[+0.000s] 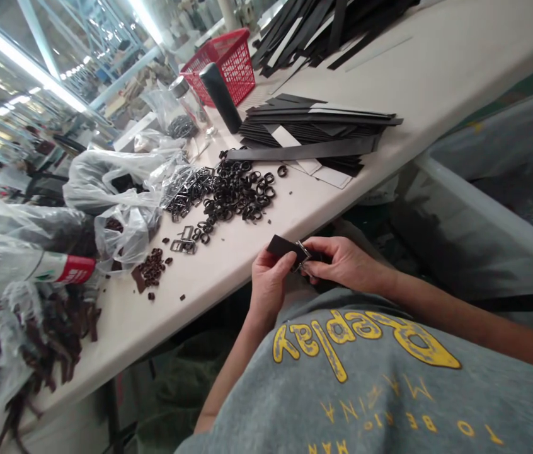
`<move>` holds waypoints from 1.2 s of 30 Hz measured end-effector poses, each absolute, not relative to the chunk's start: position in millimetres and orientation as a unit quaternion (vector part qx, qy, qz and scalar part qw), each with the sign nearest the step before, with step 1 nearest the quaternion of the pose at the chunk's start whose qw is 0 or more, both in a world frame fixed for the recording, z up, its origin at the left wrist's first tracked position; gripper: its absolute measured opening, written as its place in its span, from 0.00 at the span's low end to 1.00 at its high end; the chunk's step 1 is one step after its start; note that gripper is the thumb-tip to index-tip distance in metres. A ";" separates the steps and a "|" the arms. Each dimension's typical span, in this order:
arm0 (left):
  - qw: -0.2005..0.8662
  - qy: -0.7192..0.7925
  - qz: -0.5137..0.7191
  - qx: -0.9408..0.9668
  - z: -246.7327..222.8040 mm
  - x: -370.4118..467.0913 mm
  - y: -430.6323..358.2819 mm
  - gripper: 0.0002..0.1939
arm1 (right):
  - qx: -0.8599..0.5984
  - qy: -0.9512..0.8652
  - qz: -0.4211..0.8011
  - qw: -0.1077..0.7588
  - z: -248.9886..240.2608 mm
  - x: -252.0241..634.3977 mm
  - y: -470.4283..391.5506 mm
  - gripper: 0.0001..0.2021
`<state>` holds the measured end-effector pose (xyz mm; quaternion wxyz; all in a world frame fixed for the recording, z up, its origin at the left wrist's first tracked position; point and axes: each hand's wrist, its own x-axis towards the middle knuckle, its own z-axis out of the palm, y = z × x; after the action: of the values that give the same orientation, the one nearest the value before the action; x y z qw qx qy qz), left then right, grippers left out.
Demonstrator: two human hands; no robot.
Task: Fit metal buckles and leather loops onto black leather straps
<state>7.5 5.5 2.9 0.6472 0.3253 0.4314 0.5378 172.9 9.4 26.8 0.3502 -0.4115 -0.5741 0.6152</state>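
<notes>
In front of my shirt, past the table's near edge, my left hand [271,277] pinches a dark flat strip [281,247] between thumb and fingers. A silver metal buckle [303,251] sits on the strip, between my two hands. My right hand [335,260] is closed on the buckle and the dark strip behind it; its fingers partly hide that part. On the table [229,271] beyond lie a pile of black loops [242,189], a heap of metal buckles [186,195] and small brown pieces [153,268].
Dark strips [314,126] are stacked at the upper middle, with more strips [314,31] behind. A red basket [226,63], a dark cylinder [220,98], plastic bags [106,176], a bottle [49,266] and brown strips [44,340] also stand or lie there.
</notes>
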 end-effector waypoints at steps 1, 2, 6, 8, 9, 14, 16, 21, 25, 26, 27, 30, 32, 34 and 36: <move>0.635 0.434 0.545 0.335 0.5 7.3 5.8 0.15 | -0.409 -0.581 0.613 0.346 26.8 173.0 9.7 0.13; 0.621 0.438 0.551 0.345 -1.9 7.0 5.9 0.15 | -0.410 -0.584 0.611 0.343 26.6 172.9 9.8 0.14; 0.575 0.442 0.564 0.393 -6.9 5.4 4.2 0.14 | -0.437 -0.572 0.598 0.352 22.9 171.1 8.9 0.15; 0.590 0.425 0.552 0.407 -6.0 4.1 2.4 0.12 | -0.450 -0.575 0.586 0.351 19.8 170.8 8.1 0.18; 0.604 0.416 0.544 0.407 -4.9 3.5 1.6 0.11 | -0.457 -0.585 0.572 0.349 18.1 170.8 7.7 0.18; 0.609 0.432 0.529 0.404 2.1 3.2 1.9 0.13 | -0.496 -0.665 0.441 0.342 13.3 171.6 8.5 0.19; 0.602 0.446 0.530 0.397 3.5 2.1 4.6 0.13 | -0.480 -0.693 0.426 0.328 14.5 173.3 10.1 0.20; 0.608 0.449 0.563 0.335 0.9 -7.3 10.6 0.16 | -0.443 -0.694 0.520 0.226 18.9 181.6 11.1 0.14; 0.640 0.451 0.551 0.289 -3.2 -8.6 8.1 0.20 | -0.421 -0.673 0.557 0.243 19.0 180.4 6.8 0.16; 0.648 0.449 0.547 0.283 -4.1 -7.8 7.0 0.20 | -0.419 -0.673 0.556 0.249 19.0 178.9 5.9 0.17; 0.653 0.446 0.545 0.279 -5.0 -6.9 6.0 0.21 | -0.419 -0.674 0.553 0.252 19.1 177.2 5.4 0.17; 0.649 0.436 0.560 0.273 -7.5 -5.5 3.9 0.19 | -0.416 -0.678 0.552 0.250 20.1 173.4 5.3 0.17; 0.643 0.434 0.568 0.275 -9.3 -5.0 2.9 0.18 | -0.419 -0.692 0.530 0.255 20.3 171.9 5.7 0.16; 0.643 0.437 0.563 0.281 -11.1 -4.0 1.4 0.17 | -0.431 -0.711 0.481 0.278 19.0 170.7 5.5 0.15; 0.645 0.444 0.551 0.289 -12.6 -2.8 -0.9 0.17 | -0.440 -0.719 0.450 0.295 16.1 169.6 4.5 0.15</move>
<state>-2.8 -0.9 -12.6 0.6448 0.2886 0.4436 0.5515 169.6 4.5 16.1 0.2946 -0.4399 -0.7194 0.4496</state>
